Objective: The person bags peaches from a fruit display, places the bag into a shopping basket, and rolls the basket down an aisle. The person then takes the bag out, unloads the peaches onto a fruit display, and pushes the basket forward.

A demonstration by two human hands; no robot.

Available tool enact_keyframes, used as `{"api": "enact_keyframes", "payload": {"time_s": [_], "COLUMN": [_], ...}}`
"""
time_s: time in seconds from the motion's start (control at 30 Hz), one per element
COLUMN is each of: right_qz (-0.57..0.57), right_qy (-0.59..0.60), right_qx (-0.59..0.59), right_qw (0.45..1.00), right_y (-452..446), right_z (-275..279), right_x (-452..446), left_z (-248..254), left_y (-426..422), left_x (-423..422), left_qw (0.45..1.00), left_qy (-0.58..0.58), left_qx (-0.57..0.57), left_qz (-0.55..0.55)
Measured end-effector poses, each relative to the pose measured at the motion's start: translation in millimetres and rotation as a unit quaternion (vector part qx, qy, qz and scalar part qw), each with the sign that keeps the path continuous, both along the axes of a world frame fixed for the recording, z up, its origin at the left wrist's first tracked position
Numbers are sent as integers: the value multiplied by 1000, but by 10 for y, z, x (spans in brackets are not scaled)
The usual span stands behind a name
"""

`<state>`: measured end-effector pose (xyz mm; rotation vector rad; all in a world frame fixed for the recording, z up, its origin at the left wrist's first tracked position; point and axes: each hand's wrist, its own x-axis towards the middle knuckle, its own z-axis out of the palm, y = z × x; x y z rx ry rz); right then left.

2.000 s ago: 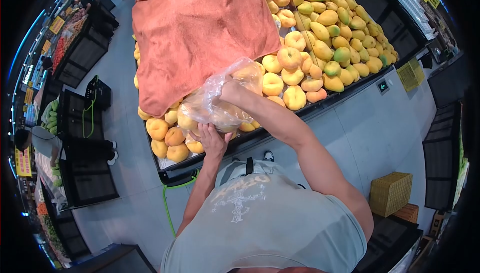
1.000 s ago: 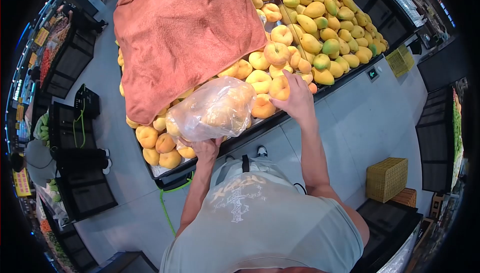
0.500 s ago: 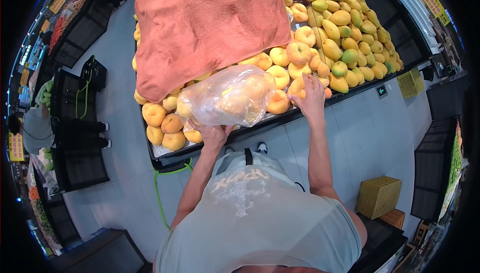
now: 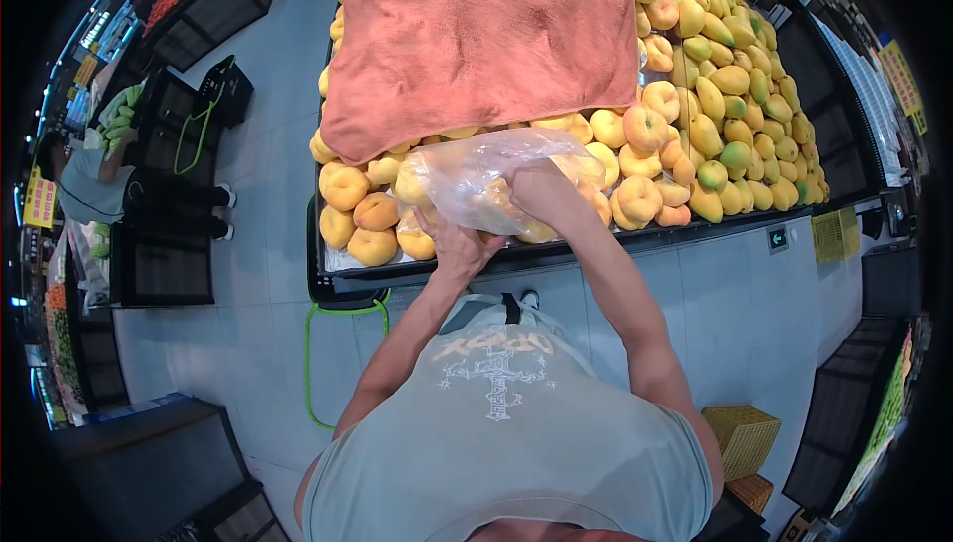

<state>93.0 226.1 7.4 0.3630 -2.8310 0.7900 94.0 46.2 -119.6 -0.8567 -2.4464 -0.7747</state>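
A clear plastic bag (image 4: 467, 167) with peaches in it lies at the front edge of the fruit display. My left hand (image 4: 462, 242) grips the bag from below at its near side. My right hand (image 4: 541, 190) is inside the mouth of the bag at its right side; its fingers and whatever they hold are hidden by the plastic. Loose flat peaches (image 4: 373, 212) lie to the left of the bag, and more peaches (image 4: 636, 201) to the right. A red-orange cloth (image 4: 476, 41) covers the pile just behind the bag.
Mangoes (image 4: 735, 135) fill the display's right side. A person (image 4: 94, 185) stands by another stand at the left, near a black basket (image 4: 226, 90). Below the display edge hangs a green handle (image 4: 310, 363). A yellow woven basket (image 4: 743, 440) stands on the floor at the lower right.
My right hand has moved left from a peach on the display into the bag. My left hand still grips the bag. The view has shifted, so the display appears farther right.
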Motion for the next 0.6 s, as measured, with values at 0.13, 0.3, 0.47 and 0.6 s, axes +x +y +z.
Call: {"api": "enact_keyframes", "payload": {"time_s": [0.13, 0.3, 0.47, 0.6], "right_qz": [-35, -34, -24, -4], "right_qy": [-178, -90, 33, 156], "right_qx": [123, 97, 61, -9], "right_qw": [976, 991, 997, 988], "right_y": [70, 117, 123, 75], "right_z": [22, 106, 49, 15], "right_x": [-20, 9, 65, 61], "left_z": [1, 16, -22, -107], "left_y": [59, 109, 124, 180], "left_x": [-8, -6, -21, -50], "left_qw": [999, 999, 1000, 997], "left_qy": [-2, 25, 17, 35], "left_qx": [39, 28, -9, 40], "left_qz": [-5, 12, 11, 48]}}
